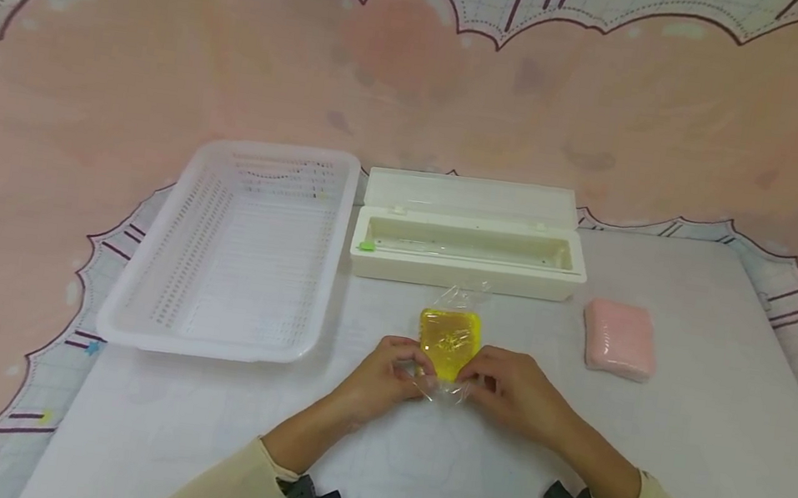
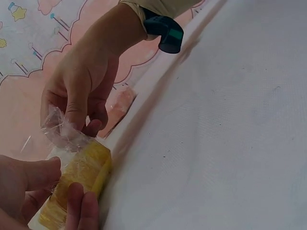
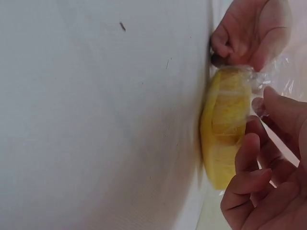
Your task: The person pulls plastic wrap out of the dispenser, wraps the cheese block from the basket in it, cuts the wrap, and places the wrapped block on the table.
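A translucent yellow bar (image 1: 449,341), which looks like soap, lies on the white-covered table inside a loose clear plastic wrapper (image 1: 464,298). My left hand (image 1: 390,376) pinches the wrapper at the bar's near left corner. In the left wrist view its fingers (image 2: 76,203) lie along the yellow side of the bar. From the other side, my right hand (image 1: 513,388) pinches the film at the near right corner. Crinkled film (image 3: 261,76) stands out between the two hands in the right wrist view.
Behind the bar stands a long white box (image 1: 466,279) with its lid raised and a green tab at its left. A white perforated basket (image 1: 205,345) is at the left. On the right lies a wrapped pink bar (image 1: 620,339). Patterned cloth (image 1: 389,96) surrounds the white cover.
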Tool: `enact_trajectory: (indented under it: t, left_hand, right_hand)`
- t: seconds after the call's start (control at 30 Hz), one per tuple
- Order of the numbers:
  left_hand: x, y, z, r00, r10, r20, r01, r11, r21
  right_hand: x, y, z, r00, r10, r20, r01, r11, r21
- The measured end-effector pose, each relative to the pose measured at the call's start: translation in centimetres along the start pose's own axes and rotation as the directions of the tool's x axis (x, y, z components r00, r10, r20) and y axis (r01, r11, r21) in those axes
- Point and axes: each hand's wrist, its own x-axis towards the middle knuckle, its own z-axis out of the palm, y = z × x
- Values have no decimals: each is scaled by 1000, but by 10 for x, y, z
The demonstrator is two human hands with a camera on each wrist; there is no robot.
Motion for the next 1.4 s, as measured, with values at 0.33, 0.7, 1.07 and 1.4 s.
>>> enact_trajectory:
  t: [0.33, 0.7, 1.07, 1.4]
  left_hand:
    - [-3, -2, 0, 1000, 17, -8, -16, 999, 30]
    - [-5, 2, 1, 997, 72, -23, -68, 990, 123]
    - [0, 12, 2, 912, 408, -44, -325, 784, 530]
    - [14, 18, -6, 931, 360, -64, -282, 817, 502]
  right_hand:
    - [3, 0, -1, 998, 11, 67, -11, 1000, 5]
    - [13, -3, 2, 999, 10, 30, -10, 1000, -17]
    - [22, 1, 3, 997, 74, 26, -75, 996, 43]
    - [27, -2, 2, 988, 134, -82, -126, 987, 105]
